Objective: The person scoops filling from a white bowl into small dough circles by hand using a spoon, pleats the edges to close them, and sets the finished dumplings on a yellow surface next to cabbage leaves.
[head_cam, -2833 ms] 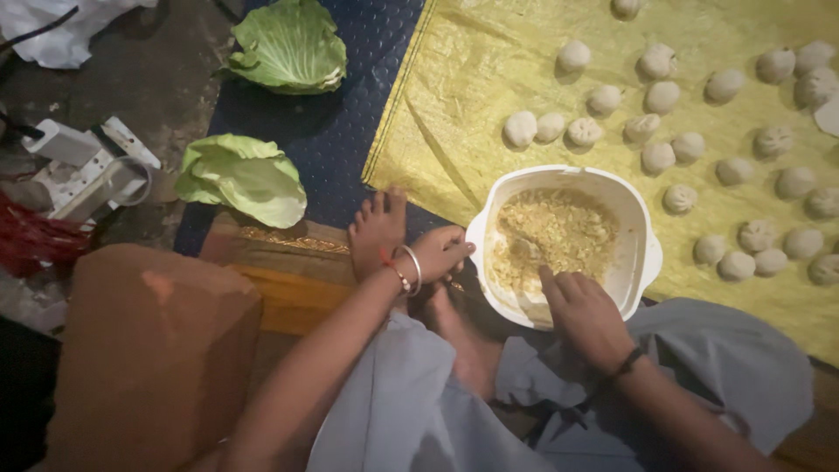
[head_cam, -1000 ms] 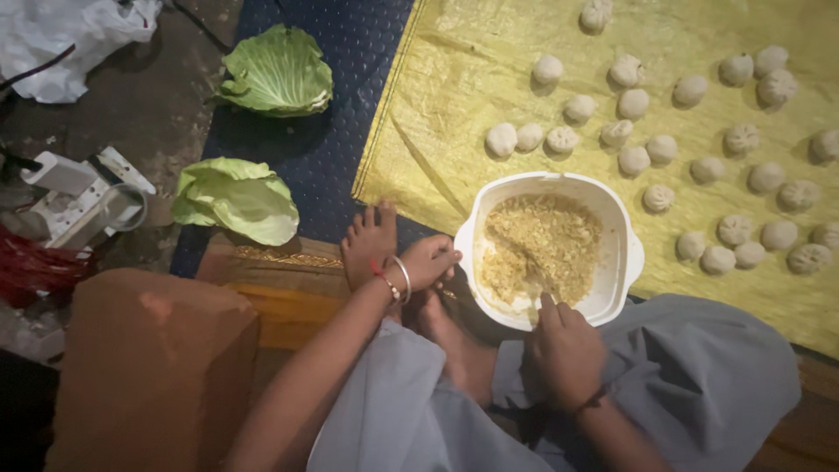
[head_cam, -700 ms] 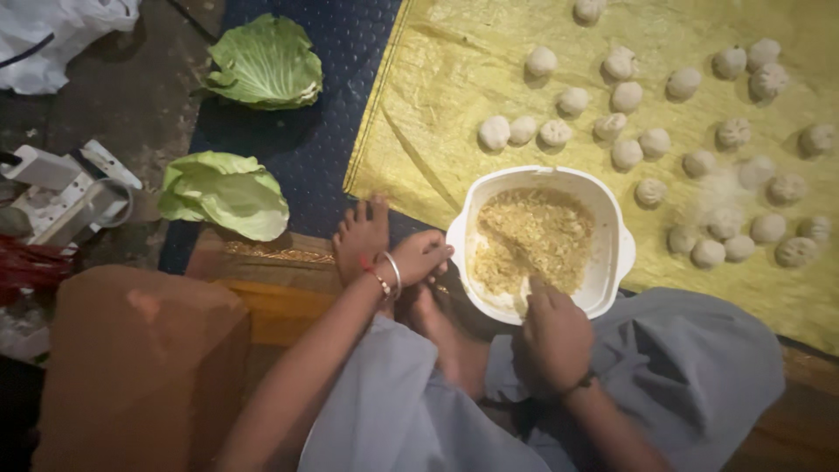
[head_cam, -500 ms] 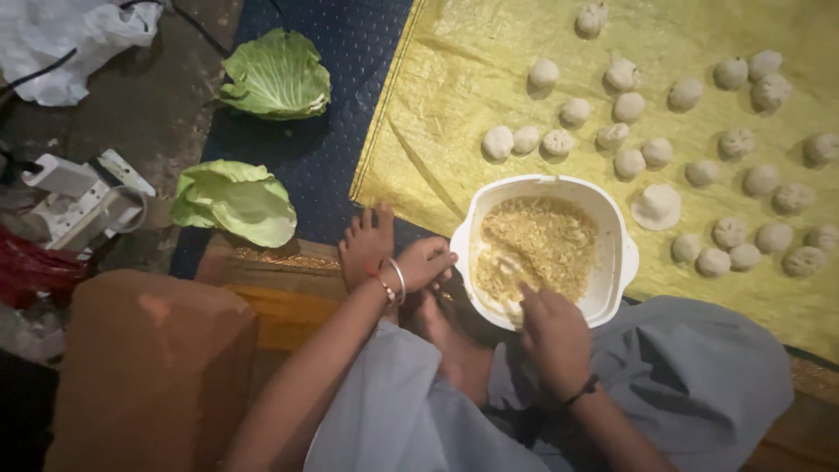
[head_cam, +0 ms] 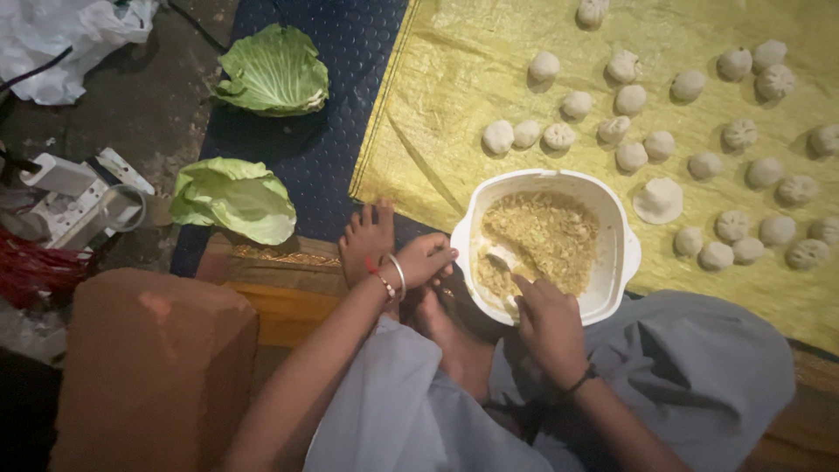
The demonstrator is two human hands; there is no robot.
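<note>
Head view: one white bowl; right hand grip clamped on spoon; left hand grip unclear.

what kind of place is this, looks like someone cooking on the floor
Probably a home or small food-making spot, with the work done on the ground. Rows of shaped dumplings lie on a yellow sheet, the right hand works a white bowl of filling, and cabbage leaves lie nearby.

Left hand: loosely curled, fingers bent inward, wrist flexed, forearm angled up from lower left.
Right hand: knuckles up, index finger extended forward, other fingers curled, forearm from lower right.
</note>
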